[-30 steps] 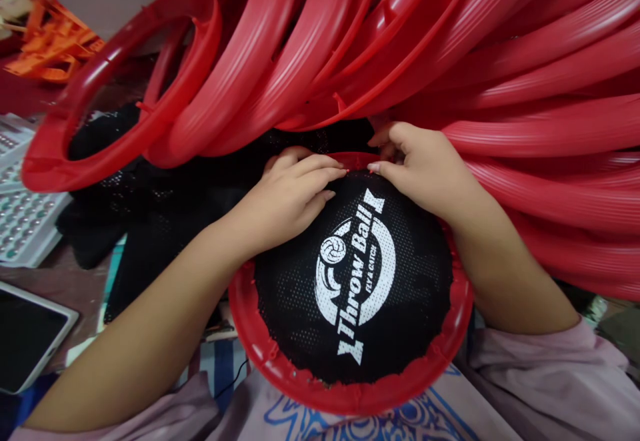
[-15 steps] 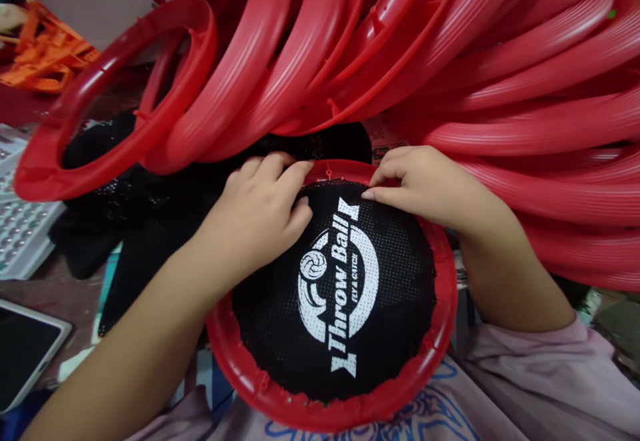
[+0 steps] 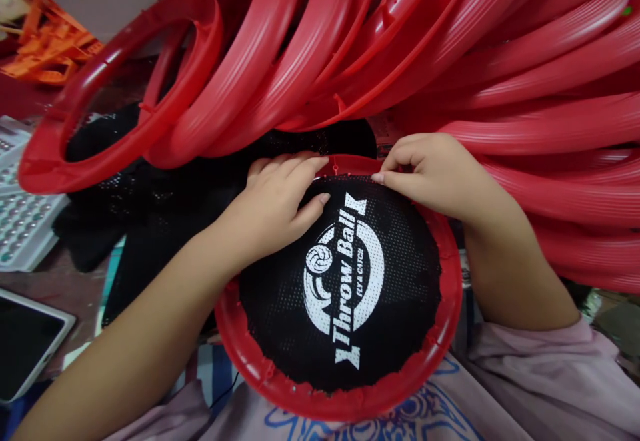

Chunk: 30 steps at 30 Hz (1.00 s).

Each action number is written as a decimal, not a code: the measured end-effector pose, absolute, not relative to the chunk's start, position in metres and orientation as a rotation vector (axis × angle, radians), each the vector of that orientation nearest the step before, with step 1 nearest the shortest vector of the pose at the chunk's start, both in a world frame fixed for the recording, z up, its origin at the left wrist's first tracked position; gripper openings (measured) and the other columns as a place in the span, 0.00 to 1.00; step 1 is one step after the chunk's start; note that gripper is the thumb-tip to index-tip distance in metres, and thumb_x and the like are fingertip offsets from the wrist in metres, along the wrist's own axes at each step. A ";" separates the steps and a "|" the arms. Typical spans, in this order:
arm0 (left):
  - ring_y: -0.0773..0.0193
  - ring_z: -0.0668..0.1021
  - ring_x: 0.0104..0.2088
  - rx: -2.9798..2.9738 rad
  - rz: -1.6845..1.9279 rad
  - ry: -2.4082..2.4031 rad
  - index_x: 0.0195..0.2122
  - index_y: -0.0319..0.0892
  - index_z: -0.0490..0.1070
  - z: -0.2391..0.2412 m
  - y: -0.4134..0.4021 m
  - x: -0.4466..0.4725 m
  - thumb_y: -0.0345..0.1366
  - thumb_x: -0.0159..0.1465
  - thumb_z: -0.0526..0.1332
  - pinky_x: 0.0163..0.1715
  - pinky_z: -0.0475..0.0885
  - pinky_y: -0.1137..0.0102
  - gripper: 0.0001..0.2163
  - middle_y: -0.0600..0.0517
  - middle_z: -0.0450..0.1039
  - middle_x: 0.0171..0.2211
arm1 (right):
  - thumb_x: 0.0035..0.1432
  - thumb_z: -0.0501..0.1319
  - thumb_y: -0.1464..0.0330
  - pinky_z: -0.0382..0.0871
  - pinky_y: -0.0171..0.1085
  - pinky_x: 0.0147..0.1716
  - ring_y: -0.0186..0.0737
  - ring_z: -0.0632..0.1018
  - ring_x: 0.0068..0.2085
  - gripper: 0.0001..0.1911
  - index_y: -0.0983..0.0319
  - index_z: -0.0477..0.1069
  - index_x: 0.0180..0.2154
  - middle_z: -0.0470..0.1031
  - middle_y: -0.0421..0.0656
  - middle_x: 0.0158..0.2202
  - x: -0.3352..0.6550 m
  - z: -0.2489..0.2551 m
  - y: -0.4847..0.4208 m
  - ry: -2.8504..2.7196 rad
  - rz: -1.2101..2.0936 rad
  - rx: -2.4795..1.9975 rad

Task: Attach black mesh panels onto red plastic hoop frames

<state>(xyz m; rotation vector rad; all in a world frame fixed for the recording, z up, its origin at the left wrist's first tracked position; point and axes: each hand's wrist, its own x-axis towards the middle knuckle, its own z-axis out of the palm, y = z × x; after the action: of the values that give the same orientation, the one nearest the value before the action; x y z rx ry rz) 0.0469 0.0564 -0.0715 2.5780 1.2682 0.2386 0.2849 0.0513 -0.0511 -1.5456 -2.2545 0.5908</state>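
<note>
A round black mesh disc with a white "Throw Ball" print lies inside a red plastic ring, tilted against my shirt. My left hand grips the ring's far left side: the fingers reach over the rim and the thumb lies on the mesh. On the far right side my right hand is closed, thumb and index finger pinching the mesh edge at the rim. Its other fingers are curled. Small pegs show along the rim, and the mesh edge looks ragged around it.
Many red rings lean in a row behind and to the right. Black mesh pieces lie under them at the left. Further left are a white tray of small round items, a white-framed tablet and orange plastic parts.
My left hand has slid right along the rim, its thumb straighter and further onto the mesh. My right hand keeps its pinch at the edge. The whole view has shifted slightly.
</note>
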 end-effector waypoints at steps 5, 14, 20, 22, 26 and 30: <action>0.42 0.70 0.57 2.579 0.238 1.264 0.61 0.35 0.62 -0.071 0.058 0.047 0.42 0.65 0.51 0.55 0.63 0.44 0.25 0.40 0.68 0.59 | 0.55 0.60 0.70 0.65 0.38 0.34 0.38 0.74 0.31 0.08 0.62 0.75 0.25 0.76 0.42 0.28 0.282 -0.052 0.052 -2.213 0.557 -1.655; 0.43 0.72 0.54 2.563 0.216 1.294 0.59 0.35 0.63 -0.071 0.058 0.047 0.43 0.65 0.51 0.54 0.64 0.46 0.24 0.39 0.71 0.54 | 0.56 0.59 0.70 0.62 0.38 0.33 0.38 0.72 0.31 0.09 0.63 0.74 0.25 0.74 0.43 0.28 0.279 -0.055 0.052 -2.234 0.461 -1.693; 0.43 0.72 0.53 2.547 0.176 1.344 0.58 0.34 0.62 -0.069 0.056 0.049 0.44 0.65 0.51 0.55 0.63 0.45 0.24 0.38 0.71 0.52 | 0.55 0.57 0.72 0.63 0.38 0.34 0.39 0.73 0.32 0.09 0.64 0.76 0.28 0.75 0.45 0.30 0.278 -0.050 0.050 -2.309 0.441 -1.737; 0.44 0.71 0.54 2.535 0.167 1.366 0.59 0.35 0.61 -0.069 0.056 0.049 0.44 0.65 0.51 0.56 0.63 0.46 0.25 0.39 0.70 0.53 | 0.57 0.57 0.71 0.63 0.38 0.32 0.38 0.73 0.31 0.10 0.63 0.77 0.29 0.76 0.44 0.29 0.280 -0.046 0.048 -2.276 0.494 -1.752; 0.44 0.70 0.56 2.497 0.149 1.389 0.60 0.35 0.59 -0.067 0.056 0.048 0.45 0.65 0.51 0.57 0.62 0.47 0.26 0.39 0.69 0.56 | 0.57 0.58 0.68 0.61 0.38 0.26 0.37 0.72 0.25 0.10 0.61 0.77 0.28 0.76 0.41 0.24 0.285 -0.038 0.040 -2.206 0.640 -1.843; 0.42 0.70 0.57 2.476 0.158 1.380 0.61 0.34 0.59 -0.066 0.056 0.047 0.45 0.66 0.52 0.59 0.61 0.46 0.26 0.37 0.68 0.57 | 0.53 0.60 0.70 0.61 0.38 0.24 0.37 0.73 0.25 0.08 0.60 0.79 0.28 0.78 0.42 0.25 0.289 -0.039 0.038 -2.266 0.683 -1.784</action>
<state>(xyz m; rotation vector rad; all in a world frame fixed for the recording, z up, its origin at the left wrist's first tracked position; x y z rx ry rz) 0.0472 0.0562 -0.0663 2.4763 1.3803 0.1578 0.2888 0.0383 -0.0388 -1.7845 -2.2657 0.6829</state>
